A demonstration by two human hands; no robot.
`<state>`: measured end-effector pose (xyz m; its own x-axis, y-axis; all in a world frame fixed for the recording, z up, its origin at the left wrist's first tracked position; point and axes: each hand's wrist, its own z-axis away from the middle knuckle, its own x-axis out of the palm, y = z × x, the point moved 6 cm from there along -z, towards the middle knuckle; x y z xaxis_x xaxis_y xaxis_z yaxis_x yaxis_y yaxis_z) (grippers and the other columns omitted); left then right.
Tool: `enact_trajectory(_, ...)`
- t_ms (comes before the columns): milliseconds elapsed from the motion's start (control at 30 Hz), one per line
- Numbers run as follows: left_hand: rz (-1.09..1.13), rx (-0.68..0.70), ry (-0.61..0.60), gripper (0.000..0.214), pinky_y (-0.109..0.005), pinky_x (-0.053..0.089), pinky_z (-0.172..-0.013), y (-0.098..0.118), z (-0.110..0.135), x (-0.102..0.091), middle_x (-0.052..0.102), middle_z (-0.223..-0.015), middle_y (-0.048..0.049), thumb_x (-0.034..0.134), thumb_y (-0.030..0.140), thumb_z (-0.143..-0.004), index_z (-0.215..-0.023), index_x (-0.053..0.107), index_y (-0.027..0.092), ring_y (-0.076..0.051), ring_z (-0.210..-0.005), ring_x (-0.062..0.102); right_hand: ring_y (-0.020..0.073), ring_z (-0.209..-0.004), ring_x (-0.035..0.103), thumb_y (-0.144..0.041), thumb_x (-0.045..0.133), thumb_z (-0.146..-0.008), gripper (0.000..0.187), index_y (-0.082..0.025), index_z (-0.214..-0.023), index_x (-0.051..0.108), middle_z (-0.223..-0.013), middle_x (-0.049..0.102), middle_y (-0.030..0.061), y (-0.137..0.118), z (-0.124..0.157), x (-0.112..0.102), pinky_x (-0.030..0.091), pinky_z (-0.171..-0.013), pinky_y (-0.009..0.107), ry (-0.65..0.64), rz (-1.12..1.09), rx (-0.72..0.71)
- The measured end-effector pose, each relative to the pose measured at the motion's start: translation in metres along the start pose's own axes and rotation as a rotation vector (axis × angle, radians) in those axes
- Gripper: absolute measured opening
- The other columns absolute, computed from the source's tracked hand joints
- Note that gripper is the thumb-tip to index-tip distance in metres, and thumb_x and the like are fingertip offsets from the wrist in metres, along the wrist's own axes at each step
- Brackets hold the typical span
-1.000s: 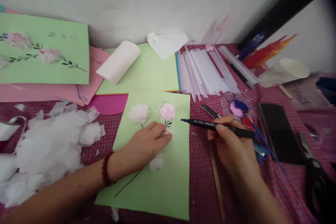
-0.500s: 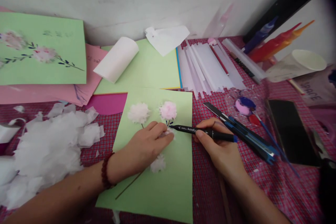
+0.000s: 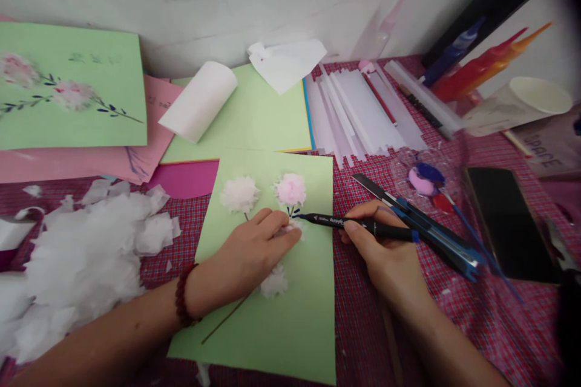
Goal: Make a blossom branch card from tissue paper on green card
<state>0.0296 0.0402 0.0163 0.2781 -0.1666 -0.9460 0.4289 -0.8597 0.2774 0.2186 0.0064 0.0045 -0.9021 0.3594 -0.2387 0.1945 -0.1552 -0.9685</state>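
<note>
A green card point(image 3: 290, 314) lies in front of me on the red checked cloth. On it sit a white tissue flower point(image 3: 239, 194), a pink tissue flower point(image 3: 290, 189) and a smaller white one point(image 3: 273, 283), with a thin drawn stem. My left hand point(image 3: 249, 254) rests flat on the card, fingers stretched toward the pink flower, pressing the paper down. My right hand point(image 3: 385, 254) grips a black marker point(image 3: 358, 227). The marker's tip touches the card just under the pink flower, beside small dark leaf marks.
A pile of white tissue scraps point(image 3: 77, 260) lies at the left. Behind are a finished green card point(image 3: 68, 91), pink sheets, a paper roll point(image 3: 197, 101) and white strips point(image 3: 358, 115). At the right lie a utility knife point(image 3: 422, 224), paint palette point(image 3: 424, 178), phone point(image 3: 512, 224) and paper cup point(image 3: 521, 106).
My right hand brought the marker left from above the cloth down to the card under the pink flower. The left hand stayed put. The view shifted slightly.
</note>
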Motion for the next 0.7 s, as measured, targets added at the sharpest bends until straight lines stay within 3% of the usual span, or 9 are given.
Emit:
enact_trajectory(200,0.092,-0.042,-0.026,0.024,-0.034,0.053,-0.082,0.000,-0.002,-0.002,0.058,-0.103,-0.0089,0.041,0.014,-0.095,-0.112,0.058,0.015,-0.019,-0.095,0.055,0.0160,-0.059,0.054,-0.027,0.066,-0.078,0.006,-0.025,-0.076,0.061,-0.065,0.058,-0.0010,0.011,0.000,-0.001,0.045,-0.056,0.031,-0.002,-0.157,0.075)
enact_trajectory(300,0.235,-0.125,-0.009,0.030,-0.034,0.051,-0.092,-0.007,-0.005,-0.021,0.055,-0.117,-0.0114,0.047,0.020,-0.096,-0.125,0.052,0.015,-0.019,-0.108,0.056,0.0148,-0.056,0.054,-0.028,0.062,-0.081,0.005,-0.024,-0.080,0.060,-0.062,0.057,-0.0024,0.019,-0.004,-0.005,0.046,-0.057,0.030,-0.011,-0.477,0.134)
enact_trajectory(400,0.243,-0.202,-0.017,0.034,-0.033,0.052,-0.092,-0.022,0.000,-0.047,0.056,-0.119,-0.0106,0.048,0.024,-0.096,-0.129,0.050,0.017,-0.017,-0.106,0.058,0.0129,-0.055,0.052,-0.027,0.062,-0.078,0.005,-0.023,-0.078,0.060,-0.058,0.054,-0.0037,0.024,-0.009,-0.008,0.045,-0.056,0.028,-0.025,-0.727,0.182)
enact_trajectory(467,0.168,-0.281,-0.002,0.030,-0.036,0.052,-0.091,-0.035,0.015,-0.062,0.059,-0.115,-0.0103,0.047,0.027,-0.096,-0.123,0.055,0.016,-0.018,-0.102,0.060,0.0122,-0.054,0.052,-0.026,0.065,-0.075,0.007,-0.023,-0.076,0.059,-0.057,0.054,-0.0044,0.027,-0.012,-0.010,0.045,-0.055,0.027,-0.033,-0.820,0.208)
enact_trajectory(567,0.120,-0.487,0.072,0.031,-0.042,0.052,-0.089,-0.054,0.056,-0.073,0.063,-0.107,-0.0101,0.050,0.031,-0.092,-0.117,0.059,0.015,-0.021,-0.099,0.060,0.0116,-0.052,0.050,-0.027,0.068,-0.072,0.013,-0.023,-0.074,0.057,-0.057,0.054,-0.0051,0.029,-0.014,-0.008,0.044,-0.053,0.026,-0.074,-0.888,0.226)
enact_trajectory(700,0.362,-0.756,0.196,0.042,-0.045,0.052,-0.090,-0.059,0.116,-0.057,0.061,-0.120,-0.0137,0.056,0.036,-0.086,-0.122,0.054,0.015,-0.025,-0.107,0.061,0.0100,-0.050,0.050,-0.030,0.072,-0.072,0.020,-0.022,-0.074,0.054,-0.058,0.055,-0.0059,0.028,-0.015,-0.004,0.045,-0.051,0.025,-0.123,-0.920,0.198)
